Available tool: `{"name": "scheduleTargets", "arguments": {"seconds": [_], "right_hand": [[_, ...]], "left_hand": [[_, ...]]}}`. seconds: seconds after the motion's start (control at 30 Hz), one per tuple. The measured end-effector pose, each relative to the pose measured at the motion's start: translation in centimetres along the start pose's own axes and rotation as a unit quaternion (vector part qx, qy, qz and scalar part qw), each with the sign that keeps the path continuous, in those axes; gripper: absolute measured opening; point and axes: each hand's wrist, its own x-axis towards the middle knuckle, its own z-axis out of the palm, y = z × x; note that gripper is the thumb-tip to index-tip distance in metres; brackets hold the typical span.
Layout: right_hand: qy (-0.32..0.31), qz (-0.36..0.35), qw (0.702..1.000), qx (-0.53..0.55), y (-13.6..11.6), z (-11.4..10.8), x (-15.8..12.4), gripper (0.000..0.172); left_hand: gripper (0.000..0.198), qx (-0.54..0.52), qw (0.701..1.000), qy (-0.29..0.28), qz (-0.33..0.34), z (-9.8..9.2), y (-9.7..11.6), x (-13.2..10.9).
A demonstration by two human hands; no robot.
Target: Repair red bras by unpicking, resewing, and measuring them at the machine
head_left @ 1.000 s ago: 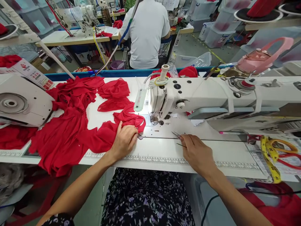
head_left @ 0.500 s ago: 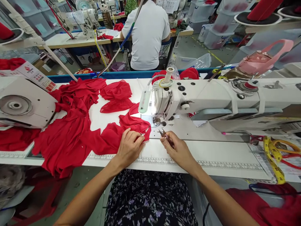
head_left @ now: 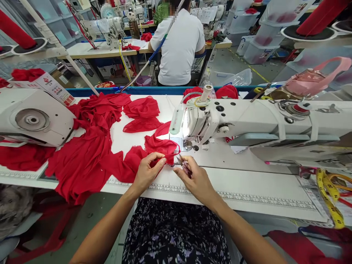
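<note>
1. Pointing away from the person and to the left, the snips (head_left: pixel 187 169) lie just in front of the sewing machine (head_left: pixel 247 116), on the person's side of its needle end. Their long axis slants across the machine's length, handles nearer the person, tips beside the edge of the red fabric (head_left: pixel 161 146).
2. The red fabric stretches lengthwise left to right, its looped right end near the machine's needle end and the rest trailing off leftward from the machine.
3. Left of the machine's needle end, the left hand (head_left: pixel 147 173) pinches the fabric's near edge between thumb and fingertips, its forearm slanting in from the lower left.
4. In front of the machine, the right hand (head_left: pixel 196 179) curls around the snips' handles, back of the hand upward, thumb reaching left; its forearm slants in from the lower right.
5. Whether the blades touch the fabric, I cannot tell.
</note>
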Motion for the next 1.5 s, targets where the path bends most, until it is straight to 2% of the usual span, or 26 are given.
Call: {"name": "scheduleTargets", "arguments": {"seconds": [0.07,0.2,0.3,0.37,0.43,0.5,0.57,0.63,0.87,1.03,1.13,1.23,1.33,1.4,1.5], "right_hand": [[0.010,0.001,0.999,0.036,-0.3,0.4,0.8,0.040],[0.050,-0.005,0.993,0.110,-0.2,0.9,2.0,0.024],[0.102,0.026,0.984,0.141,0.2,0.6,1.8,0.025],[0.115,0.054,0.982,0.137,0.5,-0.1,1.1,0.029],[0.089,0.076,0.986,0.119,0.8,-0.8,0.1,0.035],[0.028,0.082,0.993,0.084,0.8,-1.4,-0.7,0.034],[-0.032,0.073,0.996,0.031,0.7,-1.6,-1.3,0.035],[-0.059,0.052,0.997,-0.021,0.3,-1.3,-1.5,0.037],[-0.069,0.024,0.996,-0.060,-0.2,0.3,-0.7,0.037],[-0.047,0.020,0.996,-0.070,0.3,0.2,-0.6,0.038],[-0.044,0.024,0.995,-0.087,0.3,-0.5,-1.0,0.040],[-0.038,-0.011,0.982,-0.187,0.0,-0.9,-1.8,0.038],[-0.009,-0.057,0.950,-0.308,-0.1,-0.7,-2.6,0.037],[0.010,-0.074,0.932,-0.354,-0.1,-0.4,-3.0,0.037],[0.019,-0.081,0.920,-0.383,-0.3,-0.1,-3.3,0.037]], "left_hand": [[0.016,0.031,0.999,-0.005,0.024,0.2,-0.2,-0.2],[0.015,0.065,0.997,-0.020,0.047,0.4,-0.4,-0.5],[0.014,0.055,0.998,-0.011,0.039,0.3,-0.4,-0.6],[0.014,0.042,0.999,-0.006,0.030,0.2,-0.3,-0.7],[0.015,0.036,0.999,0.002,0.026,0.2,-0.2,-0.7],[0.015,0.039,0.999,0.011,0.029,0.2,-0.3,-0.7],[0.013,0.050,0.998,0.017,0.037,0.3,-0.3,-0.7],[0.012,0.064,0.996,0.020,0.050,0.5,-0.4,-0.8],[0.009,0.097,0.990,0.025,0.098,0.9,-0.5,-1.2],[0.008,0.130,0.983,0.030,0.126,1.0,-0.7,-1.3],[0.007,0.208,0.960,0.063,0.177,1.3,-0.9,-1.4],[0.007,0.333,0.899,0.131,0.253,1.7,-1.0,-1.7],[0.011,0.413,0.840,0.170,0.308,2.0,-1.0,-2.0],[0.014,0.431,0.821,0.172,0.333,2.0,-1.1,-2.1],[0.017,0.435,0.811,0.163,0.356,2.0,-1.4,-2.2]]}}
